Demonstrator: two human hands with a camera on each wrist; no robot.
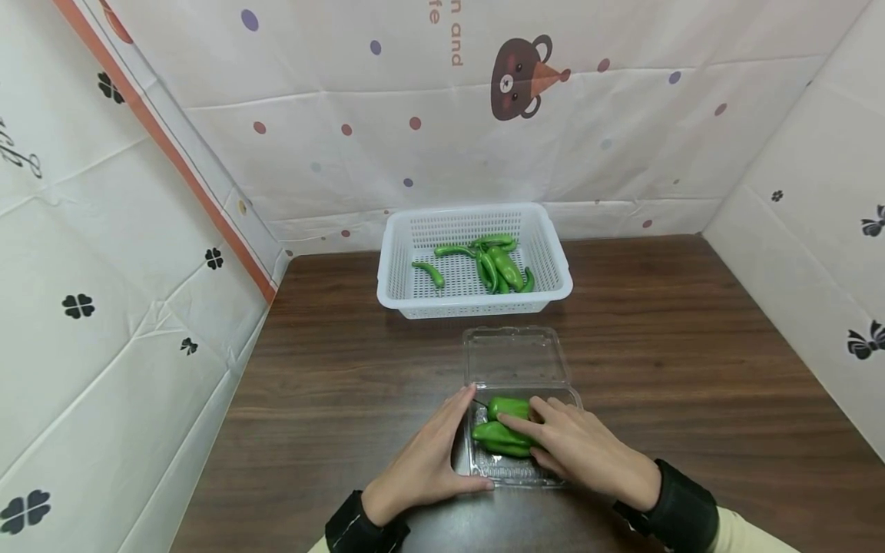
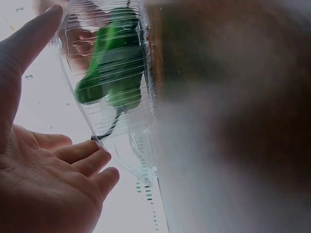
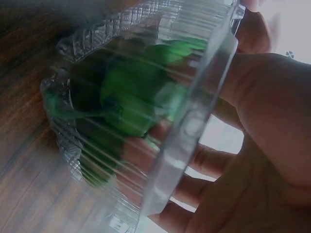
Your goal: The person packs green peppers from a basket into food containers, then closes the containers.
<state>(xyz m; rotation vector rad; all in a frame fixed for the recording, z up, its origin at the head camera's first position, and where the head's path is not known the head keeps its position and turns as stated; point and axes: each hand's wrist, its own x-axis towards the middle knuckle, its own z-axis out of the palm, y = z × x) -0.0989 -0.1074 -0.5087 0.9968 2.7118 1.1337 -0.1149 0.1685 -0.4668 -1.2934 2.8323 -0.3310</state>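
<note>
Resting along the left wall of the clear plastic clamshell box (image 1: 520, 461), your left hand (image 1: 429, 457) lies with its fingers straight and relaxed, fingertips up by the box's far left corner and thumb stretched along its near rim; it holds nothing. The left wrist view shows that same flat palm (image 2: 43, 179) beside the ribbed clear wall (image 2: 112, 73), fingertips touching it.

Your right hand (image 1: 581, 449) is laid over the right part of the tray, its fingers stretched out across the two green peppers (image 1: 508, 430) inside and pressing on them. From the right wrist view the fingers (image 3: 204, 160) seem to reach over the rim and down among the peppers (image 3: 141, 102), though the blur there makes it hard to say whether any finger curls around one; from the head view they look straight.

The box sits near the middle of the tabletop's (image 1: 691, 369) near edge, its hinged lid (image 1: 515, 355) flung open and lying flat toward the far edge. The peppers lie side by side in the tray, one closer to the lid hinge, the other just nearer you, touching each other.

Beyond the open lid, against the far edge of the tabletop, stands a white perforated basket (image 1: 477, 219) with several more green peppers (image 1: 494, 265) heaped toward its right half and one slim pepper (image 1: 430, 273) lying apart on the left. Both your wrists wear dark cuffs (image 1: 681, 514).
</note>
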